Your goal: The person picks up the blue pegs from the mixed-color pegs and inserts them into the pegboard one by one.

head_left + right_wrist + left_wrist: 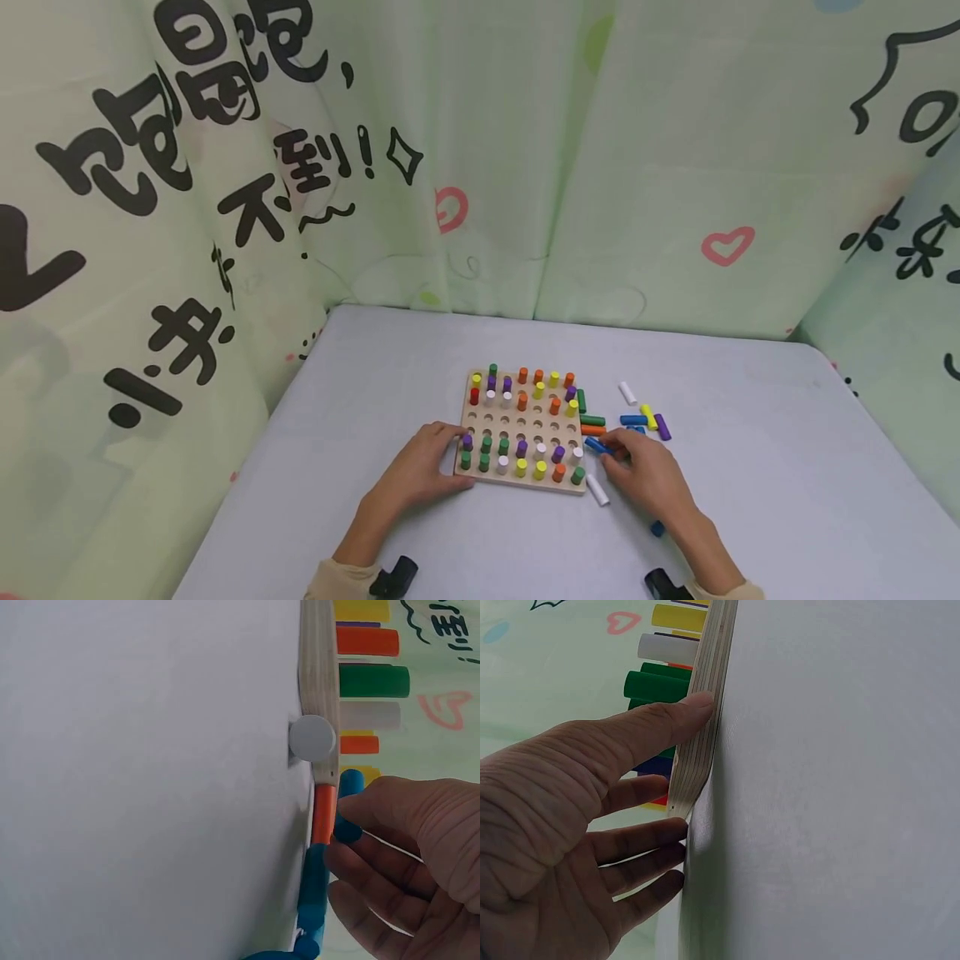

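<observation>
A wooden pegboard (525, 429) lies on the table, with coloured pegs standing in its front and back rows and bare holes across the middle. At its near left corner my left hand (425, 468) holds the board, the thumb against the front edge and the forefinger on the left side. My right hand (651, 468), just off the board's right side, pinches a blue peg (349, 806) between thumb and fingers. An orange peg (593, 431) and a green peg (592, 420) lie close by the right edge. One white peg (597, 490) lies by the near right corner.
Behind the right hand several loose pegs lie together, among them a white peg (627, 392), a yellow peg (648, 417) and a purple peg (662, 427). A blue peg (657, 528) is partly hidden by the right wrist. Printed curtains (637, 167) surround the white table (787, 467).
</observation>
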`<action>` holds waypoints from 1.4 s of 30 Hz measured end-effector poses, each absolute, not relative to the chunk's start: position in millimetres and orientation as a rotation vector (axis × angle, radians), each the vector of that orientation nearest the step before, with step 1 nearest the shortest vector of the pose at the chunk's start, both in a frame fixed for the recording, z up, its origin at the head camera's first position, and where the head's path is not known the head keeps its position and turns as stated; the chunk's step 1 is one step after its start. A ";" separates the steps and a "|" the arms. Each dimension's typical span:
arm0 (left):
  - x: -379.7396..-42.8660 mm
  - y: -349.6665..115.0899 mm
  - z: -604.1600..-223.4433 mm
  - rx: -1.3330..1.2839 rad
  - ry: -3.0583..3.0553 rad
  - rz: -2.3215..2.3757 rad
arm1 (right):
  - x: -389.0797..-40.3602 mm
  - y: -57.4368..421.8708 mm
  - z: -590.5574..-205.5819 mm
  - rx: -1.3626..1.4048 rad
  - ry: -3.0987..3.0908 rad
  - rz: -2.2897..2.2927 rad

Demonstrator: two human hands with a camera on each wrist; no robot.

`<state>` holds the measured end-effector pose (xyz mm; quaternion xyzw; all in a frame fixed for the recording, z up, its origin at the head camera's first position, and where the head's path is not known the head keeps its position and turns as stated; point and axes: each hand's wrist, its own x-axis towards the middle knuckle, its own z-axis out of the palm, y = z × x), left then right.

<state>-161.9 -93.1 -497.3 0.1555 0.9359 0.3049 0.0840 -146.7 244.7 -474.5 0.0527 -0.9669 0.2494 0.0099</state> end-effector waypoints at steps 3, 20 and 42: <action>-163.0 -92.2 -496.4 0.464 2.786 0.910 | -145.7 245.7 -471.7 0.143 -2.970 0.811; -162.3 -93.2 -495.1 0.468 2.778 0.908 | -146.3 229.8 -455.5 0.198 -2.789 0.953; -161.0 -94.5 -494.8 0.497 2.787 0.882 | -156.6 198.5 -449.8 0.271 -2.794 1.053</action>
